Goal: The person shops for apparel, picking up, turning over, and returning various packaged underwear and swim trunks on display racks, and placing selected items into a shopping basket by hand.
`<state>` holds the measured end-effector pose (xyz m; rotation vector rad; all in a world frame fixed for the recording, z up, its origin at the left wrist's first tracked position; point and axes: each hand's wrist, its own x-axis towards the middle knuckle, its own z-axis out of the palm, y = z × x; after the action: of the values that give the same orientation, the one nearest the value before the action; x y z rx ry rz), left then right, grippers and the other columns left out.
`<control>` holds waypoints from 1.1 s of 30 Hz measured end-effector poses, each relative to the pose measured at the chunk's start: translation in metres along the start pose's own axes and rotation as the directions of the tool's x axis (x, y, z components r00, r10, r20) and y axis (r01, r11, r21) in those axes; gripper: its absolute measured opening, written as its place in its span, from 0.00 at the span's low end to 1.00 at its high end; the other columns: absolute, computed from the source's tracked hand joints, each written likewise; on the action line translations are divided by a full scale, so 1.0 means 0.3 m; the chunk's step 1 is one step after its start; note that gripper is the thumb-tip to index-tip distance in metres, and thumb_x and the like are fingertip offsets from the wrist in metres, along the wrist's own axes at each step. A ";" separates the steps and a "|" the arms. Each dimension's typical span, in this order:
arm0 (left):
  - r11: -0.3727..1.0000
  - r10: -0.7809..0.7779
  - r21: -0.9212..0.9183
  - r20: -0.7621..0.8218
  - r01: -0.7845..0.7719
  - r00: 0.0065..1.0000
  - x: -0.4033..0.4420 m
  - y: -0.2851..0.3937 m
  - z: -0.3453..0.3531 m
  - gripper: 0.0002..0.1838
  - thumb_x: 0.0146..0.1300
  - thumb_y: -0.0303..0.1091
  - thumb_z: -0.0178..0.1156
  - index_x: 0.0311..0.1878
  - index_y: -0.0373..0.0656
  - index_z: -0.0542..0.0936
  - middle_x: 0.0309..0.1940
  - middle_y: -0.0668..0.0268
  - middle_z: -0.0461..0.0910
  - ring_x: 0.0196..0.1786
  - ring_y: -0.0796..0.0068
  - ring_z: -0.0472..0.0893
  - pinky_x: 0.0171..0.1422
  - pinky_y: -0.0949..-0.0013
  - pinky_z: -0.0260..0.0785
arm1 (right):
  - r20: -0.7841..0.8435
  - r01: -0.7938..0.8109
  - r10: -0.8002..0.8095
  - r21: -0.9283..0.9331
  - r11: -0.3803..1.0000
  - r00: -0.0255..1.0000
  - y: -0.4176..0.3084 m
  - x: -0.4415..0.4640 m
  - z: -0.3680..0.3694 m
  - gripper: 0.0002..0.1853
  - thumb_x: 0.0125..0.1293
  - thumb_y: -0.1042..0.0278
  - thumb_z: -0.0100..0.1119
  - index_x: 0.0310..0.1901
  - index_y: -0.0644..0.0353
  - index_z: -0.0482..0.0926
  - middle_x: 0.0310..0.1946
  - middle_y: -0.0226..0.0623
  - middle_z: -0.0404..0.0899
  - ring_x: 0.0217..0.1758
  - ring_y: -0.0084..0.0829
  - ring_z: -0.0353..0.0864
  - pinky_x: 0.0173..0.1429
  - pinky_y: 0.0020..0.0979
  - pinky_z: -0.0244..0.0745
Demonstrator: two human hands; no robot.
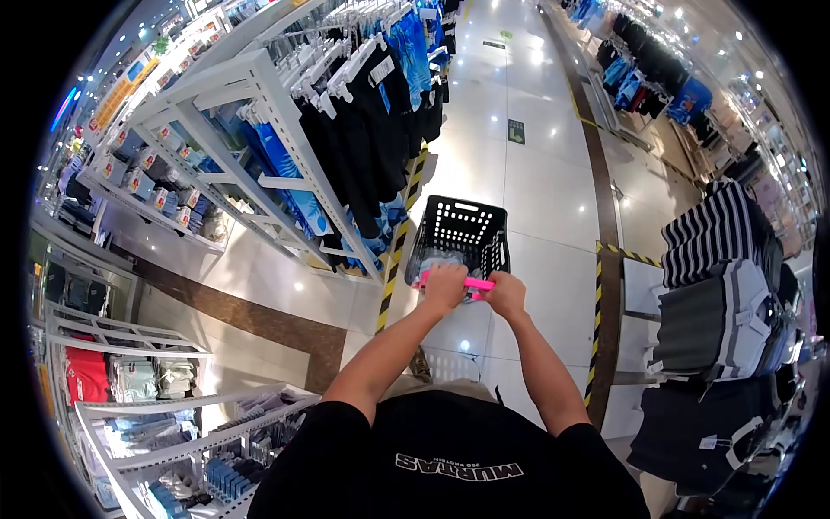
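Note:
A black plastic shopping basket [465, 212] with slotted walls is in front of me at the middle of the head view. My left hand [446, 286] is closed around the left part of its pink handle [478, 284]. On the handle's right end, the fingers of my right hand [505, 294] are wrapped as well. Inside the basket lies a greyish item in clear wrapping [443, 258], partly covered by my left hand. Whether the basket hangs or rolls on the floor, I cannot tell.
To the left, a white metal rack [268, 95] carries black shorts [346, 147] on hangers. Folded striped shirts [713, 233] and grey polo shirts [705, 320] stand on the right. Black-and-yellow tape [399, 251] edges the tiled aisle [553, 190]. Low shelves [199, 441] stand lower left.

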<state>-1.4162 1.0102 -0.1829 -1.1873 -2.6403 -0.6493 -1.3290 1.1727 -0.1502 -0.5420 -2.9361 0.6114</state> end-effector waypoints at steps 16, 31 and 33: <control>0.997 -0.005 0.074 -0.049 0.009 0.999 0.522 -0.148 0.078 0.09 0.50 0.35 0.69 0.35 0.52 0.80 0.35 0.68 0.77 0.44 0.64 0.78 0.52 0.57 0.64 | -0.120 0.043 -0.031 0.098 0.994 0.992 0.113 0.499 0.012 0.12 0.51 0.57 0.75 0.29 0.54 0.84 0.31 0.38 0.84 0.37 0.44 0.85 0.40 0.44 0.78; 0.970 -0.244 -0.008 -0.091 0.245 0.965 1.039 -0.136 0.177 0.15 0.53 0.29 0.65 0.46 0.47 0.83 0.50 0.63 0.79 0.59 0.58 0.76 0.70 0.52 0.60 | -0.040 0.200 -0.196 0.171 0.965 0.980 0.319 1.074 -0.031 0.11 0.55 0.57 0.70 0.34 0.53 0.83 0.30 0.39 0.84 0.33 0.47 0.85 0.37 0.48 0.78; 0.935 -0.326 -0.202 -0.173 0.291 0.929 1.091 -0.081 0.229 0.18 0.54 0.28 0.64 0.51 0.45 0.83 0.53 0.59 0.80 0.62 0.56 0.76 0.73 0.52 0.60 | -0.005 0.203 -0.205 0.172 0.964 0.979 0.356 1.158 -0.035 0.11 0.56 0.56 0.69 0.35 0.52 0.83 0.30 0.40 0.85 0.35 0.46 0.86 0.39 0.48 0.78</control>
<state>-1.6512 1.2461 -0.1444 -0.6935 -2.6562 -1.0152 -1.6169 1.3934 -0.1769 -0.2146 -2.8624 0.8323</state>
